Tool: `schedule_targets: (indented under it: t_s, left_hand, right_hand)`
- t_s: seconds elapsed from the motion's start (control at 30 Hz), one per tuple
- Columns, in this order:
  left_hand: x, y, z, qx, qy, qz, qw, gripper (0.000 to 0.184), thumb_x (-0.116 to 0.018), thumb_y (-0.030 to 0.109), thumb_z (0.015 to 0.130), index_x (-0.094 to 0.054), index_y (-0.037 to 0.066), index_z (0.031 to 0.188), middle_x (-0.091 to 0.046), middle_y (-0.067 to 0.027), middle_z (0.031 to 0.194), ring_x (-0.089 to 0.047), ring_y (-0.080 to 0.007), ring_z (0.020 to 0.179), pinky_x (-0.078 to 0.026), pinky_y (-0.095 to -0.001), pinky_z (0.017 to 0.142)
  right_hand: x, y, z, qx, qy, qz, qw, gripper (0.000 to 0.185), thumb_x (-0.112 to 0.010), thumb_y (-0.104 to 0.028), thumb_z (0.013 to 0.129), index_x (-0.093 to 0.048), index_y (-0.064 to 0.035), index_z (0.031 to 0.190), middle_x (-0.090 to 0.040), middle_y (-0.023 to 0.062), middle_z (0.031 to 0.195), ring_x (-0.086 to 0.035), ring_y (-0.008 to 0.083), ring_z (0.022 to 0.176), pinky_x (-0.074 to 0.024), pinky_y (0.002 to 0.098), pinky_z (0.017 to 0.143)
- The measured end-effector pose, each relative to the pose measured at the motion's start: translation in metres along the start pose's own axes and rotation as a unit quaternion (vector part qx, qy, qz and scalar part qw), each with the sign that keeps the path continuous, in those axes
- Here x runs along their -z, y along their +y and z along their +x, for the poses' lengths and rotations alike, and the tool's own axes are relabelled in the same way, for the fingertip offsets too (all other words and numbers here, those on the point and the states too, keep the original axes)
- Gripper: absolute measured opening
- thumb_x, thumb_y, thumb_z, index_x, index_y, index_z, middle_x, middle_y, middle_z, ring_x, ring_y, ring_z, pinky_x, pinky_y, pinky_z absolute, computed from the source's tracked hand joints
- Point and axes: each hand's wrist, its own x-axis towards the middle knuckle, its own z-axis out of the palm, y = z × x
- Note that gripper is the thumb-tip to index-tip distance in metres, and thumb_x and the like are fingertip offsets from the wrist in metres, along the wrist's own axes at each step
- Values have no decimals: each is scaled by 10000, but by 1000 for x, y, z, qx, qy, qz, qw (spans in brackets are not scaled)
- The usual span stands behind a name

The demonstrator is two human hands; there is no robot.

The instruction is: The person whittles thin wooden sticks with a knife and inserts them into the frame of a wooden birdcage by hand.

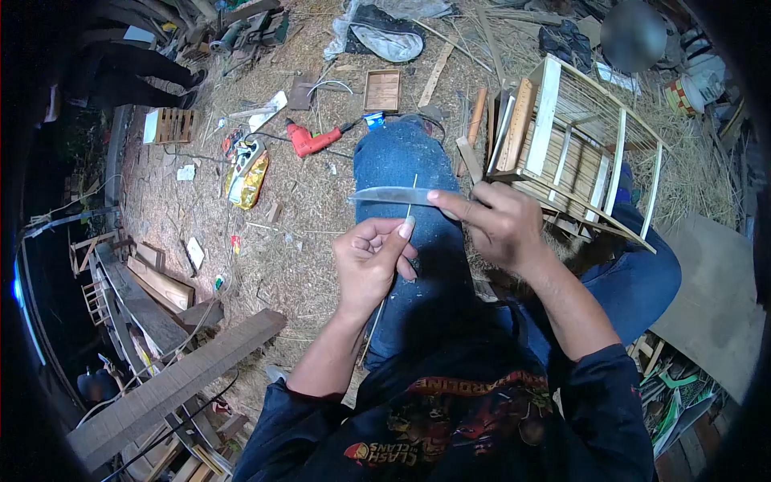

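Over my jeans-clad knee point(405, 149), my left hand point(373, 257) pinches a thin wooden stick point(412, 197) between thumb and fingers. The stick's upper end sticks out past the fingertips, and its lower part runs down beside my thigh. My right hand point(498, 221) grips a knife point(393, 194), its handle hidden in the fist and the index finger stretched along the blade. The blade points left and lies across the stick, just above my left thumb. Small pale shavings dot the jeans.
A slatted wooden cage point(582, 153) stands at my right. A red power drill point(309, 139), a gold packet point(247, 178) and a small wooden box point(382, 90) lie on the shaving-covered ground. A thick beam point(185, 386) is at lower left. Another person's legs point(144, 76) show at upper left.
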Motion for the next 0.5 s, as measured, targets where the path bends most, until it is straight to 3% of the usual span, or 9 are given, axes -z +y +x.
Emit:
schedule_targets:
  t_s: [0.17,0.5]
  left_hand:
    - [-1,-2,1,-5,5,-3,1000,156,-723,86,986,-720,-68,1013,-705,-129,719,-611,-127,464,-482,-239,435]
    - [-24,14,-2,-9,-27,28,999,157,-718,91,991,-703,-61,1027,-708,-126,731,-607,-118,479,-484,-233,451]
  right_hand:
    - [2,-2,3,-15,15,10,1000,524,-683,-83,816,-745,-399,1229,-511,-19,674,-623,187,585,-512,353,449]
    - [29,2,-16,-42,36,-33,998,500,-716,-148,828,-746,-401,1258,-540,-14,723,-617,183,617,-504,341,485]
